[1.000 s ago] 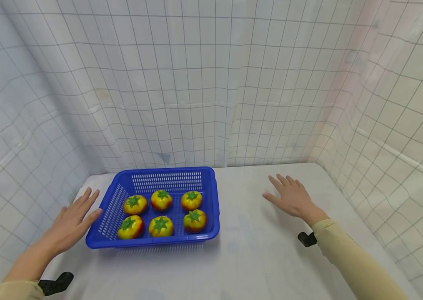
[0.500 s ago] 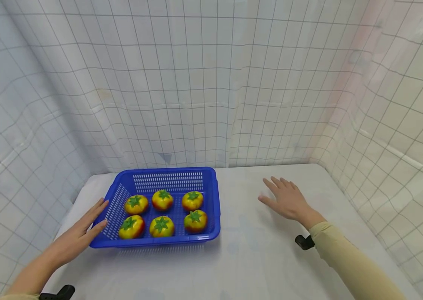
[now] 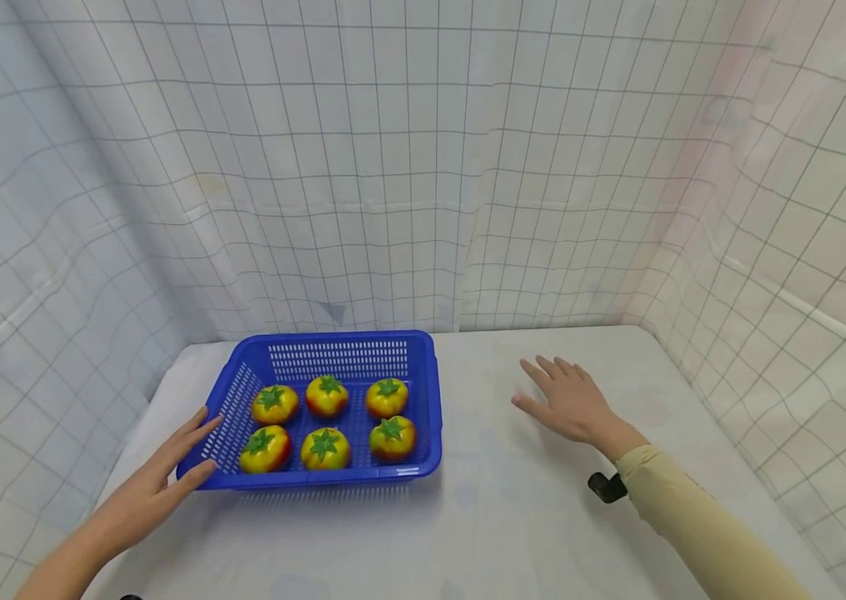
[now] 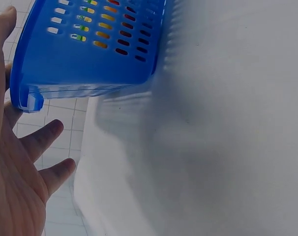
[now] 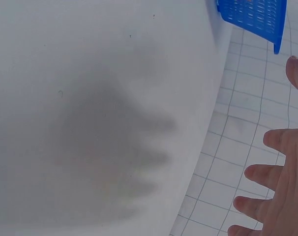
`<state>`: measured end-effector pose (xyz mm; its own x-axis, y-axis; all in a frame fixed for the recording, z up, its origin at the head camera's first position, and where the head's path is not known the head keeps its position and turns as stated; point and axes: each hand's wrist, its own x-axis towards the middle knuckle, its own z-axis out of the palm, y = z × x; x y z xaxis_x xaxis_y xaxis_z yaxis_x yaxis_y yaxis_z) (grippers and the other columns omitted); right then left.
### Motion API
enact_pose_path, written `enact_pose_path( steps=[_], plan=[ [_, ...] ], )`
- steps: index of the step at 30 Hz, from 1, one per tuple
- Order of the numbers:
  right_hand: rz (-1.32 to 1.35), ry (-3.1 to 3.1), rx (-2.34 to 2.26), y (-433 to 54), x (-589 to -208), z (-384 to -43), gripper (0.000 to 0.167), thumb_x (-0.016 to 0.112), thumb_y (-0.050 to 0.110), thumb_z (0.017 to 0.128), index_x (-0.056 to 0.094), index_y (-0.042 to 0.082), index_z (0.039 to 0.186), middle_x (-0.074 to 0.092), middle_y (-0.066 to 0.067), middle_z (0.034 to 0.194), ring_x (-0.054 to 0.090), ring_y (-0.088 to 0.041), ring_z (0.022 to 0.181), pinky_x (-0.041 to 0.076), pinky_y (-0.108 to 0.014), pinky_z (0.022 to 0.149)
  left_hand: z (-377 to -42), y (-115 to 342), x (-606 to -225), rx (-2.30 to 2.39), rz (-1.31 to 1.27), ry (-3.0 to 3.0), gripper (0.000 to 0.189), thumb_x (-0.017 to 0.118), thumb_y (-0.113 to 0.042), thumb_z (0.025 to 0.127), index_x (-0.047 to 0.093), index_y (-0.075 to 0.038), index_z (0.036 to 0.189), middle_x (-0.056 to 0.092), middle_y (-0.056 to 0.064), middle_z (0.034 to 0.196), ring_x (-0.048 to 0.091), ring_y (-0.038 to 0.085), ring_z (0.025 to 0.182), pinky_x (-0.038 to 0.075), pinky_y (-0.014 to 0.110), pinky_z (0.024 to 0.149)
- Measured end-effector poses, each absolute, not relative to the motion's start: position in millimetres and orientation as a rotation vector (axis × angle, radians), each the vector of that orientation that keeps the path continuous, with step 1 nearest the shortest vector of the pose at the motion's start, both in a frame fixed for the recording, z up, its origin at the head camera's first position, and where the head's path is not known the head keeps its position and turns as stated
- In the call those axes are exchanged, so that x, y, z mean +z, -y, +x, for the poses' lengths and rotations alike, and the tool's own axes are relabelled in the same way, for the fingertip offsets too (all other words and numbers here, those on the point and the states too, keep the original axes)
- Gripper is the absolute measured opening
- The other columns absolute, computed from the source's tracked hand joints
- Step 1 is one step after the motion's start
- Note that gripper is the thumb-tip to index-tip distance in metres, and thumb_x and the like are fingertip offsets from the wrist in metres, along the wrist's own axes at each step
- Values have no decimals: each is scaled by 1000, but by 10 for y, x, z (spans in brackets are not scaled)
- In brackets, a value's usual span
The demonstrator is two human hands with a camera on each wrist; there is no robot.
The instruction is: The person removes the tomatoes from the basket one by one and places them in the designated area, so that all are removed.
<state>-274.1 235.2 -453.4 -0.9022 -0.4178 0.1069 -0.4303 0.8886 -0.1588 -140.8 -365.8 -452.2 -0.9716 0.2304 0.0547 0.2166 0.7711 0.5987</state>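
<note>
A blue plastic basket (image 3: pixel 426 392) with slotted sides stands on the left half of the table. Inside it sit several yellow-and-red round fruits (image 3: pixel 325 450) with green star-shaped leaf tops, in two rows. My left hand (image 3: pixel 148 496) is at the basket's left rim, thumb and fingers spread and fairly straight. In the left wrist view, the rim (image 4: pixel 28 101) overlaps some fingers of that hand (image 4: pixel 21 182), hiding parts of them. Off to the right of the basket, my right hand (image 3: pixel 568 404) hovers over the table, palm down with fingers extended, holding nothing.
A white cloth covers the table (image 3: pixel 483 517). Hanging white sheeting with a dark grid (image 3: pixel 392 167) closes off the back and both sides. Black wrist cameras (image 3: pixel 608 487) are strapped below the sleeves. Bare cloth lies between the basket and my right hand.
My left hand has moved right, from beside the basket to its left rim. The right hand has drifted slightly left and down. Basket and fruits keep their places.
</note>
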Motion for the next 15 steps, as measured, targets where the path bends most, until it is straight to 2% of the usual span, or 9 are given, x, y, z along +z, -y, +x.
enact_pose_path(
  steps=[4,7,10,13,15],
  plan=[
    [683,2978,288,-2325,-4524,-2732,79,46,64,102,36,12,159,36,-22,160,31,-50,146,22,-67,115,-1329,3667,-4557,986,340,-2967,58,56,-29,107,36,-14,159,10,23,169,21,65,141,31,87,80],
    [686,2979,294,-2311,-4521,-2730,79,45,65,101,36,12,159,36,-22,161,30,-50,146,22,-66,116,-1272,3695,-4576,1037,336,-2998,50,60,-28,106,49,-12,151,16,19,169,22,58,145,32,86,83],
    [695,2981,293,-2292,-4518,-2730,79,45,66,101,36,13,160,36,-21,161,30,-49,146,22,-66,116,-1212,3736,-4585,1060,342,-3049,38,64,-27,103,61,-17,140,25,11,168,20,17,154,39,80,86],
    [706,2980,293,-2263,-4511,-2732,79,44,66,101,36,13,160,36,-21,161,30,-49,147,22,-66,116,-1153,3776,-4568,1039,330,-3092,24,67,-28,102,68,-25,126,32,-1,166,18,-22,136,57,56,83],
    [714,2977,299,-2237,-4504,-2733,79,44,66,101,36,13,159,36,-21,161,30,-49,147,22,-66,116,-1124,3793,-4545,1027,320,-3098,17,67,-29,101,69,-29,118,34,-7,164,18,-30,126,56,36,74]
  ],
)
